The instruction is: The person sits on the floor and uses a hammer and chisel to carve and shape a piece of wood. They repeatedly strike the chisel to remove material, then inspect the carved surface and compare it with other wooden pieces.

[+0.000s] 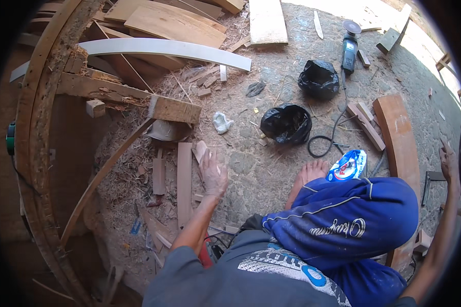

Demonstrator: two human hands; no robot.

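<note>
My left hand (213, 176) reaches out on the left with its fingers stretched forward. Its fingertips lie over or against a small pale wood offcut (201, 151); how firmly they touch it I cannot tell. Next to that hand a narrow wooden board (184, 179) lies lengthwise on the ground. At the far right edge my right hand (449, 162) is raised with its fingers apart and nothing visible in it. Closest to it is a dark L-shaped metal piece (431, 185). A thick reddish timber (398, 128) lies between my knee and that hand.
Two black plastic bags (287, 124) stand open ahead, near an angle grinder (349, 53) with a trailing cord. A blue-and-white packet (347, 166) sits by my foot. A rough wooden frame (174, 108) juts in from the left; stacked planks (174, 25) and shavings lie beyond.
</note>
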